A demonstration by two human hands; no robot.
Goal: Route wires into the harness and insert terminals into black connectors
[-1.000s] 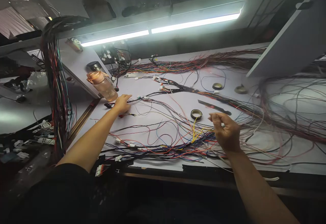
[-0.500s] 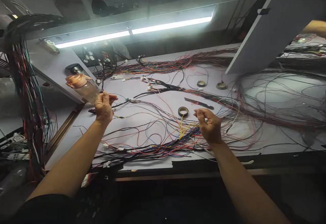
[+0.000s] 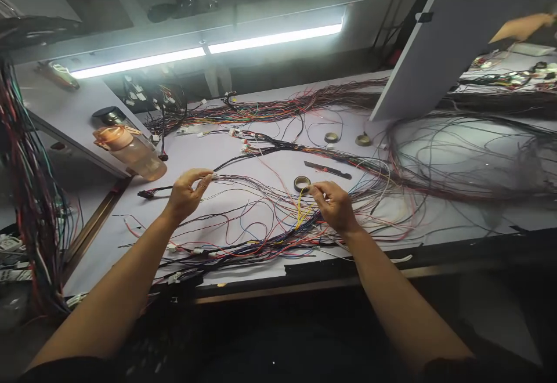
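L hand (image 3: 185,194) pinches wire bundle (image 3: 243,179); R hand (image 3: 333,204) on yellow wires (image 3: 300,212).

Loose wires (image 3: 261,220) cover mid-table, tape roll (image 3: 301,183) between hands, bottle (image 3: 130,152) left

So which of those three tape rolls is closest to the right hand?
The dark roll, right by the right hand and almost touching its fingertips. The other two rolls lie side by side farther back, near the leaning white board.

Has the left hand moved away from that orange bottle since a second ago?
Yes. The left hand has lifted off the table beside the orange bottle and shifted right, toward the tape roll, now pinching a wire bundle.
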